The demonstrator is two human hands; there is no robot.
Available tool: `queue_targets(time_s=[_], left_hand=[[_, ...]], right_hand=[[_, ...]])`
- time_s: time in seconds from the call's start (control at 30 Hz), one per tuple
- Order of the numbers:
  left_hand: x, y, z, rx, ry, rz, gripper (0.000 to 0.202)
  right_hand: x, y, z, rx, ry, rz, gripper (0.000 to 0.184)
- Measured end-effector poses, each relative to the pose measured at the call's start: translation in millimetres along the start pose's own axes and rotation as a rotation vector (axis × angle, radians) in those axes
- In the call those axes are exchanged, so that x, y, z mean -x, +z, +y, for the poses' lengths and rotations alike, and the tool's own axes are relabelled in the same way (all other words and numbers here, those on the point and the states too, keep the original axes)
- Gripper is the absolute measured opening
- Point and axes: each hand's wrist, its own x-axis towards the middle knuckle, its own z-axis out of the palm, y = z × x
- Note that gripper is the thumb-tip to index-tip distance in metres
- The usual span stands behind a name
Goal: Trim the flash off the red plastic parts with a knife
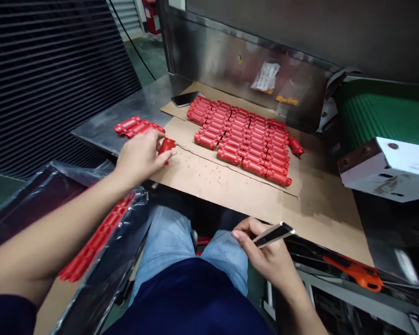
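My left hand is closed on a red ribbed plastic tube above the left part of the cardboard sheet. Beside that hand, several similar red tubes lie on the metal table. My right hand grips a slim tool with a flat cream-and-black handle, over my right thigh; its working end is hidden by my fingers. Rows of red tubes are laid side by side on the cardboard, and one separate red tube rests at their right end.
A phone lies at the cardboard's back left. A plastic-lined box with red tubes stands at lower left. At right are a green conveyor belt with a white metal bracket and an orange-handled tool. Small shavings dot the cardboard.
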Motion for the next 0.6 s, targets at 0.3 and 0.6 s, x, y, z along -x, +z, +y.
queue_targets(time_s=[0.3, 0.6], left_hand=[[-53, 19.6, -10, -0.520, 0.280, -0.039, 0.031], [-155, 84.2, 42, -0.506, 0.337, -0.188, 0.029]], right_hand=[[11, 2, 14, -0.074, 0.079, 0.103, 0.032], [6, -2, 16, -0.225, 0.130, 0.097, 0.031]])
